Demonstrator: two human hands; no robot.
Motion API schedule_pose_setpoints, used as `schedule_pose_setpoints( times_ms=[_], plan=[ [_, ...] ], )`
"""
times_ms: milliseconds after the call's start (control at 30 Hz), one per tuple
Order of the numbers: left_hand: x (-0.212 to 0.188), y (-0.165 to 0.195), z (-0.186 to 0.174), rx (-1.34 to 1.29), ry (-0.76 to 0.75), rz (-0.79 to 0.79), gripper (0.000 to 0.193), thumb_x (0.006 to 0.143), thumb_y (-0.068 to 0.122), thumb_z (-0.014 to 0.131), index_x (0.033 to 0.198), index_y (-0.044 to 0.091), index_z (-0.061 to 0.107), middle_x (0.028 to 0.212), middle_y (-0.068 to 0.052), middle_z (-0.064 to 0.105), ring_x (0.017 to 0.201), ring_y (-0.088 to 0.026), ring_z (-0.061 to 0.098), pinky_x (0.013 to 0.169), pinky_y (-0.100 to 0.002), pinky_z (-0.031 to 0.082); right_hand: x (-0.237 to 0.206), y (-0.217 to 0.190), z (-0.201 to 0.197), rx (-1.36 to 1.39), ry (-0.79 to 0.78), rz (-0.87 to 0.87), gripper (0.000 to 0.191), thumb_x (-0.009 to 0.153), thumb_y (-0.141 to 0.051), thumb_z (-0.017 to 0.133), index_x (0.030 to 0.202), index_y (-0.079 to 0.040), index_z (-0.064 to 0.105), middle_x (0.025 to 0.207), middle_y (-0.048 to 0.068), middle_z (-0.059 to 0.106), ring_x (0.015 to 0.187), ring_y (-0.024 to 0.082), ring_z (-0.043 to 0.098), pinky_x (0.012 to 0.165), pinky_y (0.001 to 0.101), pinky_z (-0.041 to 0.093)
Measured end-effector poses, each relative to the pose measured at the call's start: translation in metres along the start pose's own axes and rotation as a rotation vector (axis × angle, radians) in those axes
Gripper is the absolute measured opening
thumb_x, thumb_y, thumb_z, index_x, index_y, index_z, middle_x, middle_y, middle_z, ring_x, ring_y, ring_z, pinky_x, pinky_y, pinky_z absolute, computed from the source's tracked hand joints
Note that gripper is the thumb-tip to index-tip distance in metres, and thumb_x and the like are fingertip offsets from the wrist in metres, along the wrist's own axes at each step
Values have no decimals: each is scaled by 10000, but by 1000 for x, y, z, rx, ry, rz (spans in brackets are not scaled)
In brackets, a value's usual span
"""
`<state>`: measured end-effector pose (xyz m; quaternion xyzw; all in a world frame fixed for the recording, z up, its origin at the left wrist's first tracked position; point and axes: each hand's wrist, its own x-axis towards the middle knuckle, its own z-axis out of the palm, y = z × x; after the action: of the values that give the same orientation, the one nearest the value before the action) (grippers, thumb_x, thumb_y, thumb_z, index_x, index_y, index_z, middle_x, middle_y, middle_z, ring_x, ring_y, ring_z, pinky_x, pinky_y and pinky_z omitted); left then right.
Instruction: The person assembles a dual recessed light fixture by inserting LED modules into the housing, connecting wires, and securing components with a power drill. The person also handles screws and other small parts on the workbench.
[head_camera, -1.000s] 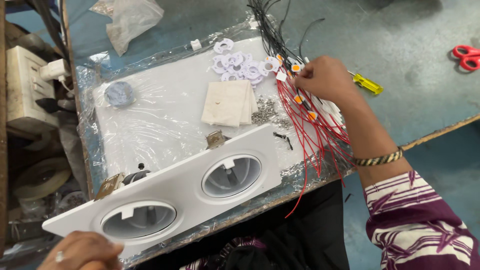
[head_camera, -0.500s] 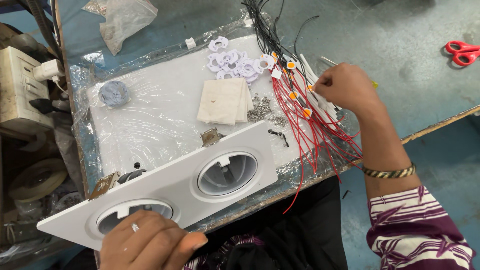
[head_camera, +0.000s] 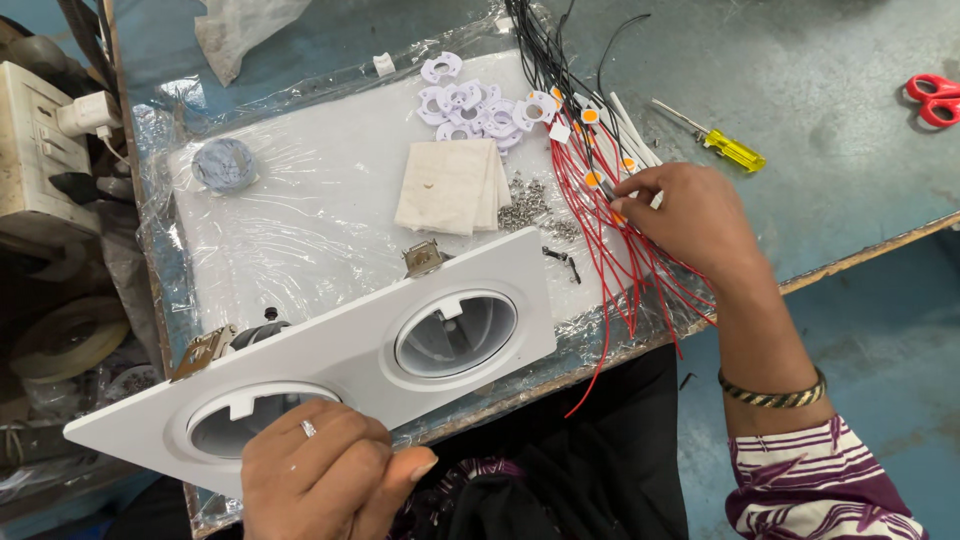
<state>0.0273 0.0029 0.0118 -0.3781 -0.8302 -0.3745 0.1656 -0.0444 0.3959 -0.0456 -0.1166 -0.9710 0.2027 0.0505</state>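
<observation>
A white rectangular twin downlight frame (head_camera: 535, 270) with two round openings lies tilted across the near table edge. My left hand (head_camera: 320, 480) grips its near left end, fingers curled over the rim of the left opening. A bundle of red and black wires (head_camera: 600, 270) tipped with small orange-centred LED chips (head_camera: 590, 117) runs down the right side of the white board. My right hand (head_camera: 695, 215) rests on that bundle, its fingertips pinched on one of the wired pieces.
White plastic rings (head_camera: 465, 105), a folded beige cloth (head_camera: 455, 185) and several small screws (head_camera: 525, 205) lie on the plastic-covered white board (head_camera: 320, 230). A grey tape roll (head_camera: 225, 165) sits at left. A yellow-handled screwdriver (head_camera: 730, 148) and red scissors (head_camera: 935, 97) lie at right.
My left hand has come up from the bottom edge and closed over the frame's near left end. My right hand has slid down the wire bundle toward me.
</observation>
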Motion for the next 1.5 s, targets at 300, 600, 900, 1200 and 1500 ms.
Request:
schedule_pose_setpoints(
  times_ms=[300,600,900,1200,1500],
  plan=[
    [35,17,-7,24,-77,215,374,822,266,865,642,76,599,635,-48,577,551,-218,618,510,-349,490,9,1,16,162,370,-150,183,959,-205,734,951,-23,742,927,155,725,774,275,718,728,389,549],
    [175,31,10,369,-24,677,176,880,155,702,1014,41,689,964,-98,653,932,-284,693,888,-477,560,-24,-41,-39,1094,74,-424,196,1185,-129,633,1111,52,652,980,42,676,890,63,610,790,206,494],
    [174,14,-27,756,-71,582,150,843,143,689,715,90,633,803,-76,574,684,-233,674,525,-373,482,80,-63,-18,601,23,-245,227,1002,-179,655,1133,-18,747,940,73,748,828,176,679,753,302,558],
    [94,46,-115,421,-78,8,137,887,141,793,888,24,723,747,-93,599,606,-217,616,512,-373,472,121,-53,36,-49,165,-768,335,795,-129,735,1122,-96,794,1086,154,759,1032,390,646,918,465,516],
    [47,84,-75,-83,4,-25,178,780,322,795,777,196,669,672,41,588,661,-113,723,607,-290,558,43,-119,-50,832,-76,-447,110,987,-86,709,1068,-12,703,941,49,765,863,115,757,769,275,636]
  ],
)
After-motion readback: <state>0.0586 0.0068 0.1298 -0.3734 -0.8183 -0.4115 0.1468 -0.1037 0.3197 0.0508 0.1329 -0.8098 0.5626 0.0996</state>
